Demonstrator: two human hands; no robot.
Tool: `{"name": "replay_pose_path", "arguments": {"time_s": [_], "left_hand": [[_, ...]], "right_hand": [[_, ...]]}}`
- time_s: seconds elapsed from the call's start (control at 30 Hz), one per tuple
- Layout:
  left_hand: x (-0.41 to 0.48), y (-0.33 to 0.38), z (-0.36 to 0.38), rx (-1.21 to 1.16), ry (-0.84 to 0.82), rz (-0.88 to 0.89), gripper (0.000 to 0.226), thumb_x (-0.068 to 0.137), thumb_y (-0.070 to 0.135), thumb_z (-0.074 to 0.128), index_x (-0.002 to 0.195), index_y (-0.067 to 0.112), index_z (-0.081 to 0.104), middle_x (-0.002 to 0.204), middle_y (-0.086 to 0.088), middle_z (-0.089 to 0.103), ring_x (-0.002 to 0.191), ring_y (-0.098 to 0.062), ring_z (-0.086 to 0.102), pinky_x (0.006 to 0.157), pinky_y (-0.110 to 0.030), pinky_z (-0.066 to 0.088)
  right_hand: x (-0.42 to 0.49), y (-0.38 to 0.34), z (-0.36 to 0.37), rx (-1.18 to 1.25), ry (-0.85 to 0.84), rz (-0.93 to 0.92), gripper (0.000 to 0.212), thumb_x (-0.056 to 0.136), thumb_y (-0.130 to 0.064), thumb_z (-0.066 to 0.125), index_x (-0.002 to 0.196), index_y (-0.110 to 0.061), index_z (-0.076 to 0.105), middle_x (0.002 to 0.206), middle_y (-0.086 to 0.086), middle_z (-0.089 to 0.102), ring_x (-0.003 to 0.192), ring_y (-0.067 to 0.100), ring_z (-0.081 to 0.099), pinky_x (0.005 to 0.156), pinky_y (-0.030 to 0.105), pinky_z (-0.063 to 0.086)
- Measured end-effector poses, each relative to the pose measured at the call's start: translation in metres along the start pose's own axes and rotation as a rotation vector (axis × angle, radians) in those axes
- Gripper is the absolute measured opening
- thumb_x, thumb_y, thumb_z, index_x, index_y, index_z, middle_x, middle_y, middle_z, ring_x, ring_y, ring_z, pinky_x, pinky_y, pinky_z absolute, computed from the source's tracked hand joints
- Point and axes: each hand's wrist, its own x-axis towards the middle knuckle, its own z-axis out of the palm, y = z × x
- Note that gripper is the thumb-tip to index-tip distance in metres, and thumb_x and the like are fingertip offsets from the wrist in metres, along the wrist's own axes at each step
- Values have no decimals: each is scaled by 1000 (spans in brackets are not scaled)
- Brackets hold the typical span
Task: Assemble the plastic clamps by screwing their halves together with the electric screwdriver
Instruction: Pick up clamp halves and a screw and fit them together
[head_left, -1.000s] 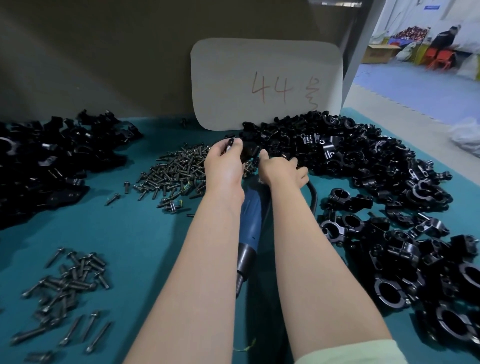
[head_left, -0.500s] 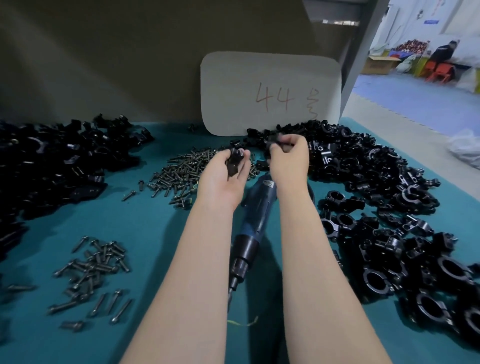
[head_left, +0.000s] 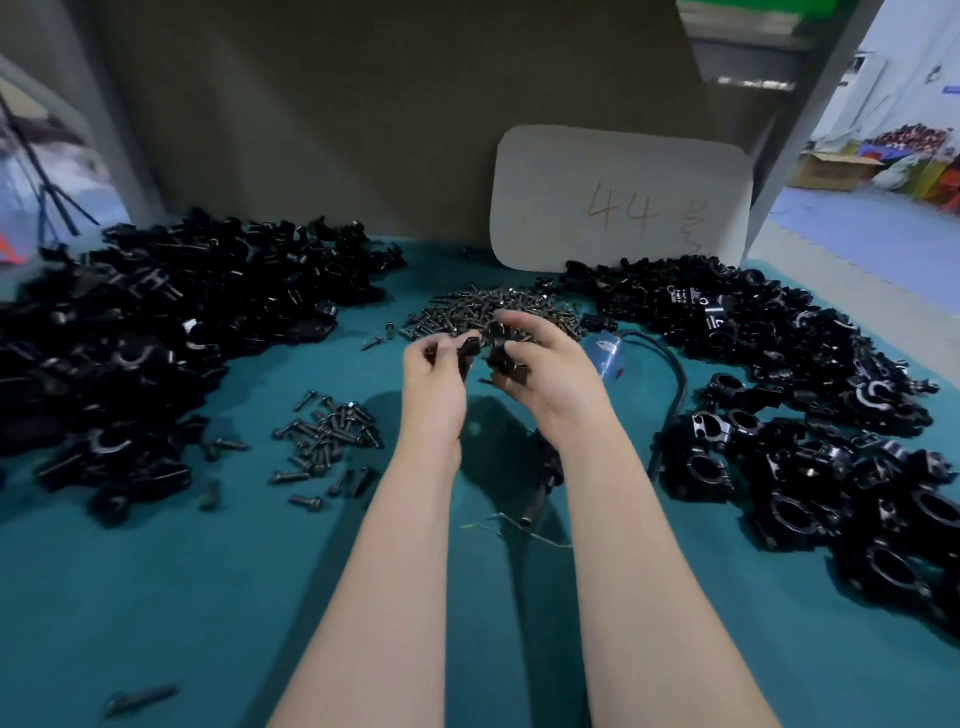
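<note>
Clamp half (head_left: 468, 354) pinched by left hand (head_left: 434, 387) fingers; second half (head_left: 506, 359) gripped in right hand (head_left: 553, 387).

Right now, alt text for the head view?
The left hand and right hand each hold a black plastic clamp half, close together above a teal table mat. A blue electric screwdriver lies under the right forearm, between heaps of dark metal screws and black clamp parts.

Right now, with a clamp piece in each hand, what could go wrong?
1. The left hand and right hand pinch black clamp halves above the table; one could slip into the screw pile.
2. The electric screwdriver lies under the right forearm; grabbing it might drag its cable through nearby clamps.
</note>
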Motion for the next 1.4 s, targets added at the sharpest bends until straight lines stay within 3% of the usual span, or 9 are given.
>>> {"name": "replay_pose_path", "arguments": {"time_s": [0.13,0.23,0.43,0.6,0.83,0.97,1.07,1.17,1.4], "left_hand": [[3,-8,-1,341,-7,283,18,104,23,35,121,21,42,89,29,48,81,4,48,68,-13,32],[4,-11,2,350,-78,284,29,104,24,36,131,21,43,100,15,56,91,-11,57,82,-30,47],[0,-12,5,174,46,305,32,100,36,45,128,23,52,98,22,55,89,12,53,69,-2,37],[-7,-17,7,259,23,269,41,92,48,55,128,27,56,84,0,70,79,-12,69,77,-25,54],[-3,-18,13,272,-174,291,39,102,25,44,140,31,46,124,7,62,110,-11,58,97,-26,45],[1,-11,11,22,-152,88,24,102,14,42,116,22,61,110,-3,67,101,-20,62,89,-32,49],[2,-7,7,-109,-127,29,25,103,11,39,106,25,59,107,-4,68,98,-19,67,84,-29,51],[2,-4,5,-163,-119,46,26,104,9,36,103,20,59,100,-4,69,79,-10,70,77,-25,53],[0,-3,6,-15,-203,82,30,96,7,44,118,15,63,96,0,69,85,-11,61,78,-24,49]], "right_hand": [[4,6,5,-238,6,18,18,96,-16,53,95,-12,70,94,7,65,86,17,59,76,31,55],[4,10,6,-275,-67,15,22,96,-24,56,92,-9,71,86,10,65,76,17,60,72,30,52],[7,11,5,156,145,17,14,95,-7,55,88,0,64,99,14,63,82,15,61,71,20,57],[8,8,0,458,266,60,7,92,-11,62,89,-6,66,91,6,63,66,12,65,63,20,57],[7,14,5,173,168,21,11,93,-14,60,98,-7,68,95,13,71,76,17,69,61,23,54],[8,14,6,-83,194,-55,19,97,-17,52,88,-13,69,95,9,70,90,21,66,82,33,56],[9,11,0,-335,288,-199,17,95,-10,52,101,-24,60,91,-6,65,86,8,60,82,27,50],[10,7,-6,-222,275,-225,23,93,-11,57,112,-23,52,84,-13,62,80,0,58,82,23,48],[12,8,-8,-194,47,-194,26,91,0,56,109,-16,63,109,8,69,106,20,63,91,30,51]]}}
